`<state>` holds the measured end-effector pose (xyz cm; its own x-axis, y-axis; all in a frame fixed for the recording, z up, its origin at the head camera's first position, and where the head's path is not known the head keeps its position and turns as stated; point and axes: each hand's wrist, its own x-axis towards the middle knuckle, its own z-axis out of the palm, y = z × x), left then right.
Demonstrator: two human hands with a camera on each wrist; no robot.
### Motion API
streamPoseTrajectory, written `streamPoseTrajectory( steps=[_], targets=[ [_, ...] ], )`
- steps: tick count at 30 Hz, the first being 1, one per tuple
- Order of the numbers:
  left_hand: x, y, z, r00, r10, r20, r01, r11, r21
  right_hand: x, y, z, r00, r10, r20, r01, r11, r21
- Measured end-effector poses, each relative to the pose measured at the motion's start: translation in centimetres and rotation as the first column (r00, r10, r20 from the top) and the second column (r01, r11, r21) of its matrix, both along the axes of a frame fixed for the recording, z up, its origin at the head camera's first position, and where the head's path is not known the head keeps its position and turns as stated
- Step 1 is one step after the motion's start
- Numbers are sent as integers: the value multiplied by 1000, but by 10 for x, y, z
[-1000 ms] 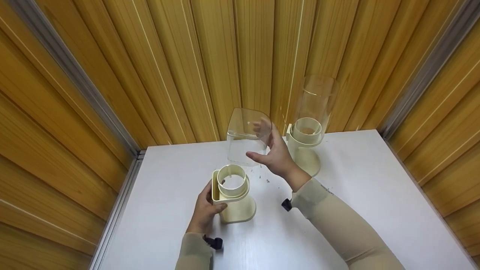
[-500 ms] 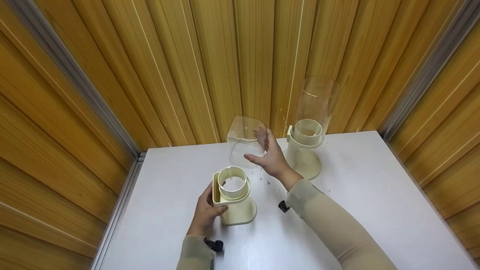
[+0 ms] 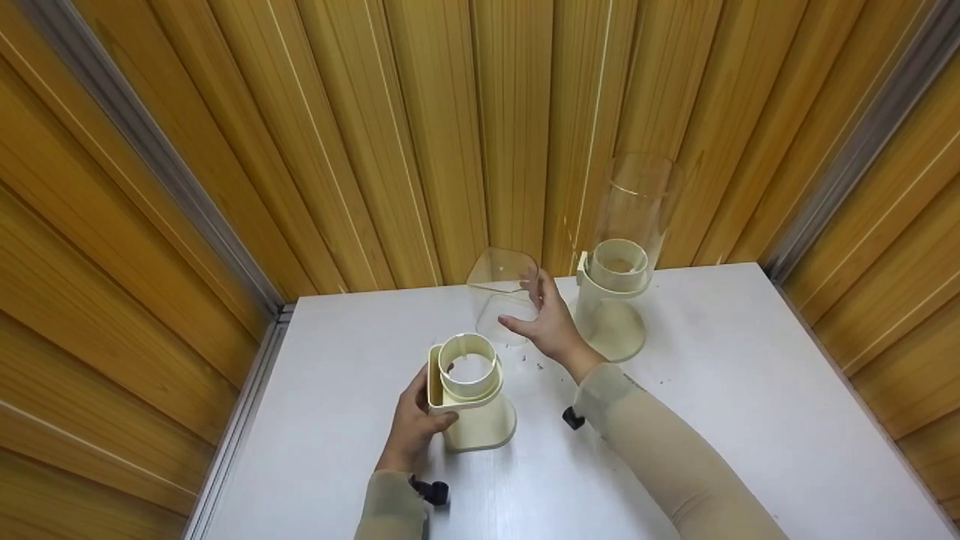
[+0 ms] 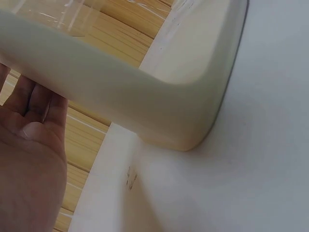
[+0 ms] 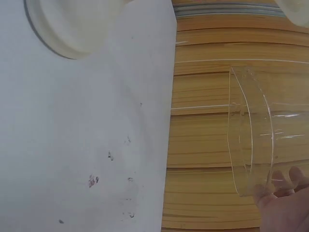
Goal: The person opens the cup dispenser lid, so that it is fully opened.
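My left hand (image 3: 409,427) grips a cream plastic stand (image 3: 480,429), thumb at the front of its upper part. This stand has a round ring on top, a slot-like pocket at the left and a rounded foot. In the left wrist view its curved side (image 4: 101,89) fills much of the picture, fingers (image 4: 36,104) behind it. Beyond the ring, my right hand (image 3: 551,326) holds a clear plastic tube (image 3: 495,281) from its right side, apart from the stand. The right wrist view shows the tube's rim (image 5: 251,130) with fingertips (image 5: 280,181) around its wall.
A matching cream stand (image 3: 616,330) with a tall clear tube (image 3: 637,195) upright on it stands at the back right of the white table (image 3: 337,360). Small dark crumbs (image 5: 93,181) lie between the stands. Wood-patterned panels (image 3: 420,150) enclose the back and sides.
My right hand has come down with the clear tube, which hangs lower behind the cream stand. The left hand and its stand have barely moved.
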<state>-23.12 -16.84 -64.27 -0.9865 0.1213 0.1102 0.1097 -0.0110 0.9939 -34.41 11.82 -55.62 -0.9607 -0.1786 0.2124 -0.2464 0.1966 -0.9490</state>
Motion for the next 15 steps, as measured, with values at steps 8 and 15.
streamPoseTrajectory(
  steps=[8, 15],
  targets=[
    [1, -1, 1, 1000, -11, -19, 11, 1000, 11, -3, -1, -19, 997, -16, 80, 13, 999, 40],
    [0, -4, 4, 1000, -14, -13, 14, 1000, -17, -7, -9, -29, 996, 16, 91, -22, 998, 67]
  ],
)
